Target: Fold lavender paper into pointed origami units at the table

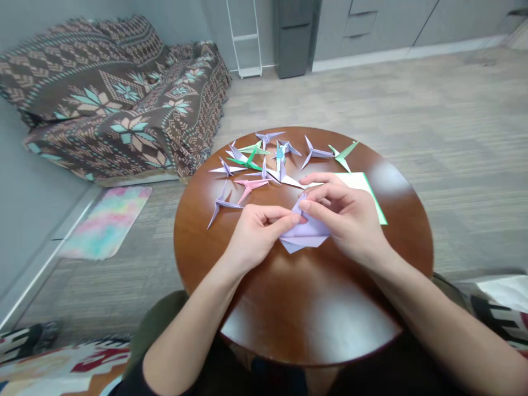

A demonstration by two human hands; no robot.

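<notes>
Round wooden counter (193,242) here, with about a dozen finished-looking origami birds (315,154) up top; the left hand (258,236) and right hand (346,220) pinch a part-folded lilac sheet (303,234) at centre, and a green-edged sheet (355,184) lies flat at right.

From where I'm standing: L hand (258,236) and R hand (346,220) both bare, nails (304,204) trimmed short. L forearm (185,338) and R forearm (437,330) bare too, down to the sleeve (138,382) of a dark top (231,377), prob. black; short or pushed up, can't tell which. Bluish patch (272,379) on front of top, too dim to make out. Olive-green fabric (159,324) at both sides, prob. trousers over knees, not certain.
</notes>
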